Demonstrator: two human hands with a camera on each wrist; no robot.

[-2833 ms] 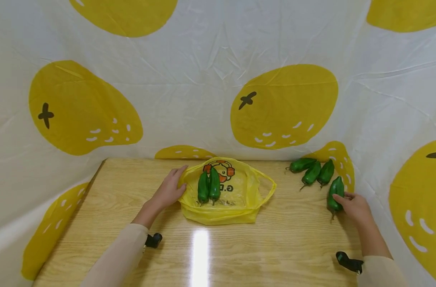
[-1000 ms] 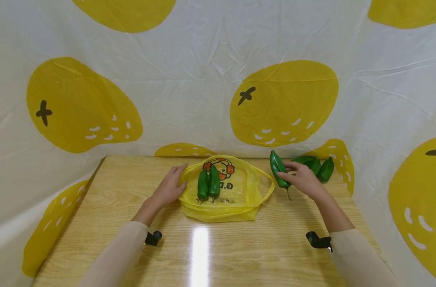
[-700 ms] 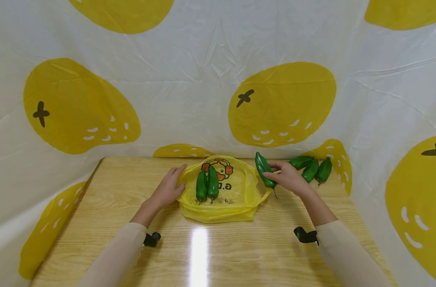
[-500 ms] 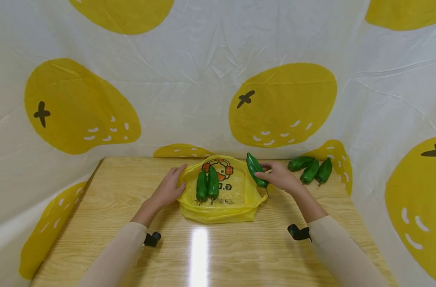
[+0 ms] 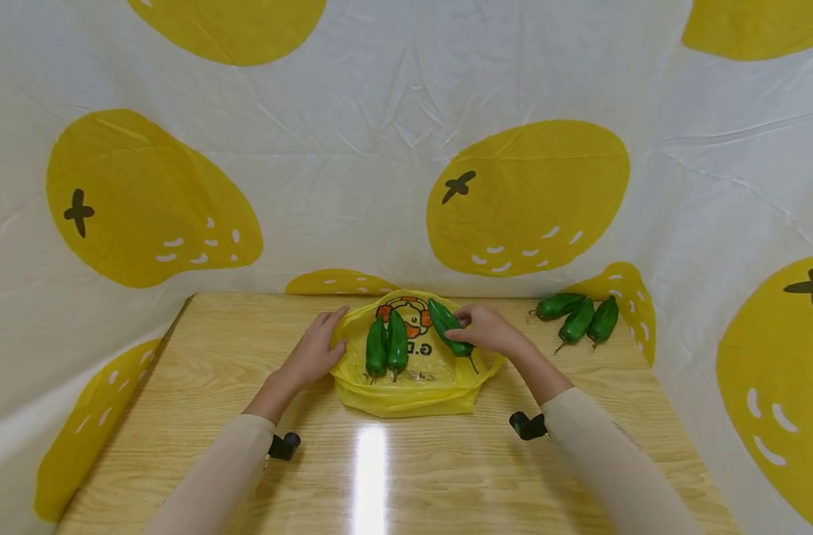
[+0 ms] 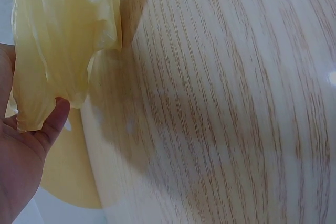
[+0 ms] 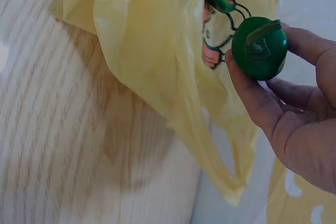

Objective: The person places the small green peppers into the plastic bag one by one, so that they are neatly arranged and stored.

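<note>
A yellow plastic bag (image 5: 413, 405) with a printed duck lies mouth open on the wooden table. Two green peppers (image 5: 397, 343) lie side by side inside it. My left hand (image 5: 313, 351) holds the bag's left edge; in the left wrist view the thumb (image 6: 56, 119) presses the yellow film against the fingers. Over the right part of the bag's mouth, my right hand (image 5: 488, 329) grips another green pepper (image 5: 444, 321), its tip pointing away. The right wrist view shows that pepper's stem end (image 7: 258, 50) between thumb and fingers, beside the bag's dangling handle (image 7: 231, 182).
Three more green peppers (image 5: 577, 321) lie near the table's back right corner. A white cloth with yellow fruit prints (image 5: 406, 200) hangs behind the table (image 5: 460, 475) and along both sides.
My right hand has taken a pepper from the right side and carried it left to over the bag. The left hand has stayed at the bag's left edge.
</note>
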